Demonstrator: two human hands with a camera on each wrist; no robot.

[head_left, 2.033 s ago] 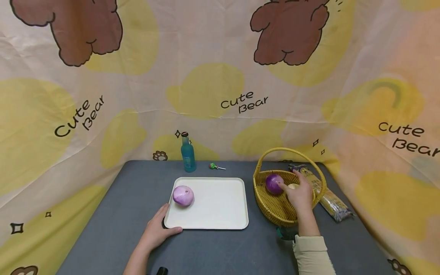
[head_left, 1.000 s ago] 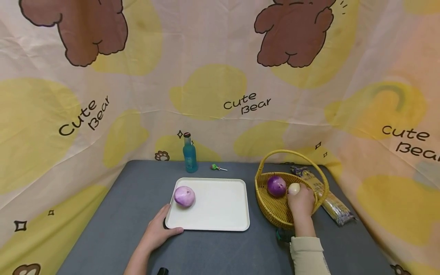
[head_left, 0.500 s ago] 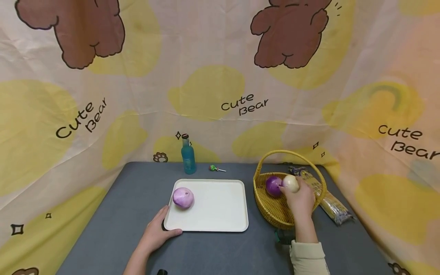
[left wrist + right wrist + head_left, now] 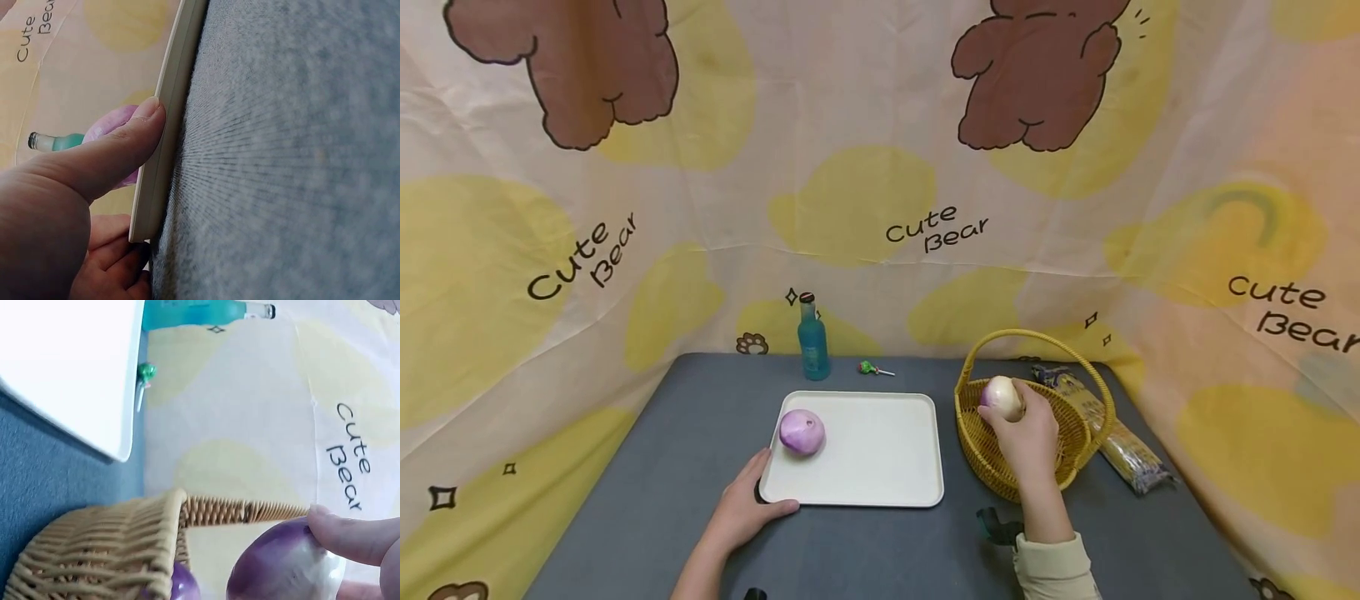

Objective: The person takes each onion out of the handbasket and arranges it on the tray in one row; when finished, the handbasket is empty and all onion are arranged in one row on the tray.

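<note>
My right hand [image 4: 1032, 429] grips a purple-and-white onion [image 4: 1002, 397] over the yellow wicker basket [image 4: 981, 462]; in the right wrist view the thumb presses on its side. Another purple onion [image 4: 185, 584] shows inside the basket in that view, while the held onion covers it in the head view. At the near left corner of the white tray [image 4: 880, 450], my left hand [image 4: 741, 504] holds the rim, its thumb along the front edge and its fingers round the left side. A pale purple onion [image 4: 802, 432] sits on the tray's left part.
Behind the tray stand a blue bottle [image 4: 813, 346] and a lollipop [image 4: 872, 367]. A clear-and-yellow packet [image 4: 1123, 442] lies right of the basket, whose tall handle [image 4: 1037, 333] arches above it. A patterned cloth hangs behind the grey table [image 4: 865, 550].
My right hand reached into the basket, took hold of the white-and-purple onion and lifted it, then moved left over the other onion. The left hand stays on the tray corner.
</note>
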